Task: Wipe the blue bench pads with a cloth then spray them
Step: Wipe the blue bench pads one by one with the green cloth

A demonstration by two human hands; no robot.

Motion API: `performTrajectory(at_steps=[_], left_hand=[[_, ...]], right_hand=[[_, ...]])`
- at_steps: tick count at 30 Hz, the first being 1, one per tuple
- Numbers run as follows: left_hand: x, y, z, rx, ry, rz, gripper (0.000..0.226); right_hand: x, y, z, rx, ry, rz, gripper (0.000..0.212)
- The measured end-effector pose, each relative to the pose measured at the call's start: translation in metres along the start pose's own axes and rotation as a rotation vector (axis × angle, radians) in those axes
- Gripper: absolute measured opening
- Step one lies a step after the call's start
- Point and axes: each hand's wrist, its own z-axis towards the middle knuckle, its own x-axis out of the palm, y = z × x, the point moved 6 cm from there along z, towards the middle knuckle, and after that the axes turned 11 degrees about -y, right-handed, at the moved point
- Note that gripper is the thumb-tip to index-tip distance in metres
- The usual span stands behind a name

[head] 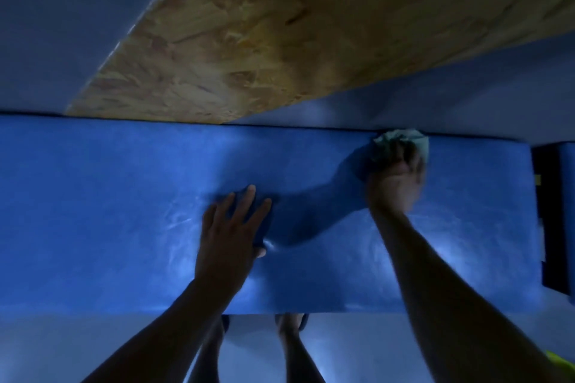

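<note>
A long blue bench pad [124,211] runs across the view from left to right. My right hand [393,183] grips a bunched pale green cloth [401,141] and holds it down on the pad's far edge, near the right end. My left hand [231,227] rests flat on the middle of the pad with its fingers spread straight. No spray bottle is in view.
A slanted chipboard panel [264,40] rises behind the pad. A dark gap [550,221] separates this pad from another blue pad [567,165] at the right edge. My legs and feet [291,323] stand on the grey floor below the pad's near edge.
</note>
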Motion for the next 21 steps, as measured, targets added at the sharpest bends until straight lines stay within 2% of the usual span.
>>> performTrajectory(at_steps=[1,3,4,6,8,10,13,16,19,21], left_hand=[[0.0,0.001,0.001,0.008,-0.007,-0.007,0.101],[-0.002,0.002,0.003,0.031,-0.008,-0.006,0.101],[-0.002,0.003,0.004,0.042,-0.001,-0.006,0.102],[-0.007,0.006,0.002,0.076,-0.003,-0.025,0.103],[-0.018,0.015,0.001,0.136,-0.053,-0.067,0.102],[-0.03,0.039,-0.002,0.177,-0.111,-0.08,0.099],[-0.047,0.096,-0.007,0.149,-0.124,0.014,0.102],[-0.054,0.144,-0.011,0.068,-0.044,0.076,0.108],[-0.049,0.155,-0.01,0.048,0.013,0.08,0.109],[-0.048,0.156,-0.008,0.026,-0.001,0.041,0.108]], right_hand=[[0.009,0.024,-0.011,0.017,0.011,0.014,0.055],[0.022,0.081,-0.04,-0.088,-0.008,0.064,0.048],[0.027,0.111,-0.056,-0.202,-0.001,0.075,0.051],[0.034,0.157,-0.088,-0.529,0.138,0.03,0.058],[0.029,0.166,-0.094,-0.815,0.228,0.019,0.054],[0.021,0.142,-0.072,-0.928,0.212,0.012,0.052],[0.003,0.083,-0.033,-0.69,0.157,-0.013,0.049],[-0.003,0.065,-0.035,-0.378,0.04,-0.002,0.051],[0.017,0.106,-0.066,-0.025,0.012,-0.004,0.064],[0.031,0.159,-0.096,-0.035,0.048,0.023,0.057]])
